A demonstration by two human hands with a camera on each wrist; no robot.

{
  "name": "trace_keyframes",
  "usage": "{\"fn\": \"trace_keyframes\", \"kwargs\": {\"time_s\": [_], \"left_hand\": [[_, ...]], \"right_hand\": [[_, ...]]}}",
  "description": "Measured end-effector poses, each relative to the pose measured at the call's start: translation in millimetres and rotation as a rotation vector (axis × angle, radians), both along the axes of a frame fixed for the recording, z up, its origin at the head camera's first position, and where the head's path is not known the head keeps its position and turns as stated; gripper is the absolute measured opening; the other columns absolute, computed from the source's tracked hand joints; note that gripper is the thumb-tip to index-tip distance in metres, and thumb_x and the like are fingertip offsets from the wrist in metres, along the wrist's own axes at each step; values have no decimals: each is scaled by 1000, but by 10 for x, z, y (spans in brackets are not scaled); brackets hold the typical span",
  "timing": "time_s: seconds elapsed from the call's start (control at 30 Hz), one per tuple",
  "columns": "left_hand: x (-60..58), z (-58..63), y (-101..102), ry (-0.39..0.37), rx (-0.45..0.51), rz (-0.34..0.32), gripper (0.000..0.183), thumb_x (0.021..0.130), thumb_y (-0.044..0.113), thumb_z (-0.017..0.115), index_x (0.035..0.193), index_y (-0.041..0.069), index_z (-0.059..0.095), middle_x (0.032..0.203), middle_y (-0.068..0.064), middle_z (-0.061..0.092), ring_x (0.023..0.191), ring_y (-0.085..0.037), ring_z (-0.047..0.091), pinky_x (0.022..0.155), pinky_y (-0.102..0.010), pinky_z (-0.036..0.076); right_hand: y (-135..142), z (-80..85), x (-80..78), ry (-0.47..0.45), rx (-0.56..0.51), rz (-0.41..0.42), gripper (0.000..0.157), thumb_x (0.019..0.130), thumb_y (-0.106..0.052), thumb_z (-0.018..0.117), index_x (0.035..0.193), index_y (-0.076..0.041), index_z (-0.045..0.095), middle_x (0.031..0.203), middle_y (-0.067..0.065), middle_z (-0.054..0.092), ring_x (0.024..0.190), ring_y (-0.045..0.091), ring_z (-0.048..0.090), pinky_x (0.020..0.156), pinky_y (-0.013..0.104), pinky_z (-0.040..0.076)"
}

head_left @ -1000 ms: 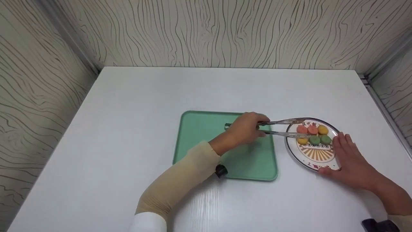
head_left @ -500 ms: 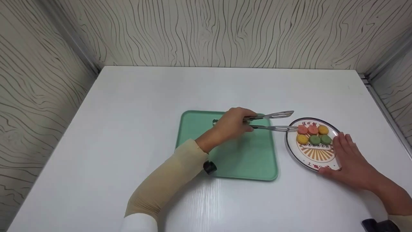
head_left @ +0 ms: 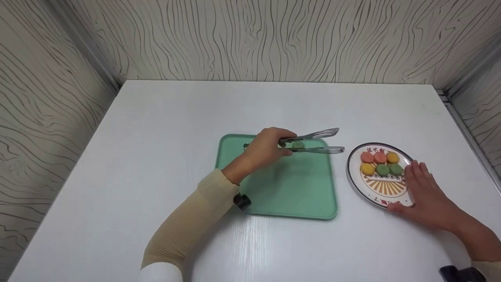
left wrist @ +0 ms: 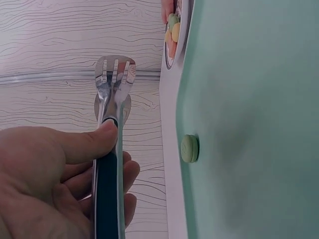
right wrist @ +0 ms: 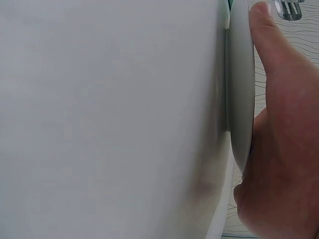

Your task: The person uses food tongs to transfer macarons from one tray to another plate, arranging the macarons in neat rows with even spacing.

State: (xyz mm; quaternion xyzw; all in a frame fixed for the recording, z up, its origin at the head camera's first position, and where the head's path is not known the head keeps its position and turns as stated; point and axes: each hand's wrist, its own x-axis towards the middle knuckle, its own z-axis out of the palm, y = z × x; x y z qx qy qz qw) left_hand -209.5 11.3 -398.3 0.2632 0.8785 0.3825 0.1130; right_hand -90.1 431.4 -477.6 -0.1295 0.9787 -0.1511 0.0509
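Observation:
My left hand (head_left: 266, 147) grips metal serving tongs (head_left: 323, 150) above the green tray (head_left: 297, 196). The tongs' two arms stand apart, and no food shows between their tips in the left wrist view. A green macaron (left wrist: 189, 148) lies on the tray near its far edge, below the tongs. To the right, a round white plate (head_left: 354, 182) with a dark rim bears pink, yellow and green macarons (head_left: 382, 169) in two rows. Against the plate's right side rests my right hand (head_left: 430, 201), fingers straight and thumb out at the near rim (right wrist: 251, 89).
The white table (head_left: 176, 117) extends around the tray and plate. Wood-patterned panels (head_left: 250, 39) stand behind it and at both sides. A narrow gap separates the tray's right edge from the plate.
My left hand has drawn the tongs leftward from over the plate to over the tray, which brings the tray's green macaron into view. The right hand and plate stay put.

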Motion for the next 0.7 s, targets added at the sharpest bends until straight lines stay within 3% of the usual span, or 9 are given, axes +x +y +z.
{"fn": "trace_keyframes", "kwargs": {"time_s": [0.7], "left_hand": [[-67, -134, -300, -1, -10, 83, 40, 94, 6, 73, 134, 8, 67, 130, -6, 68, 117, -19, 63, 102, -35, 50]], "right_hand": [[27, -6, 1, -1, -11, 10, 117, 89, -45, 75, 153, 19, 2, 161, 38, -7, 151, 43, -21, 110, 19, -22]]}}
